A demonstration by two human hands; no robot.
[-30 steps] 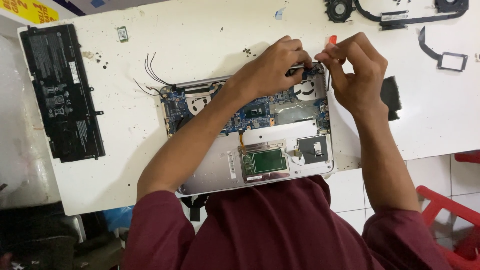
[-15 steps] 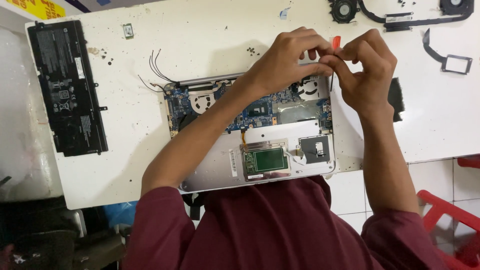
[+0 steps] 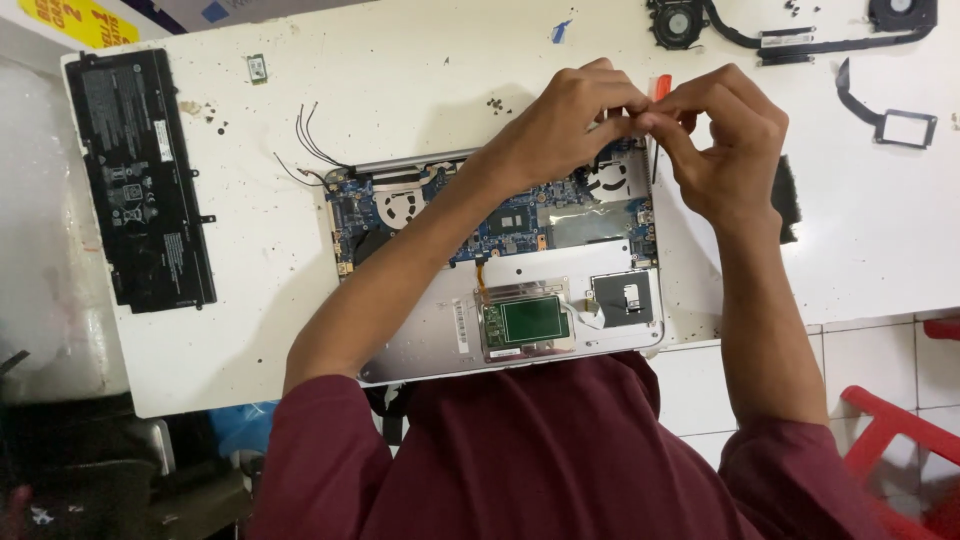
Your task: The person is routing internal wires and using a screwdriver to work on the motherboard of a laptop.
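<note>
White worktable [image 3: 400, 90]; white tiled floor [image 3: 880, 370]; red plastic chair [image 3: 900, 440] at right.

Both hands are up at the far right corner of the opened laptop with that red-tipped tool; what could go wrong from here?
1. The left hand and right hand pinch close together over the exposed blue circuit board; a slip of the red-tipped tool might scratch it.
2. Tiny dark screws lie loose on the white table beside the left hand, easily swept away.
3. The thin black loose wires could snag.
</note>
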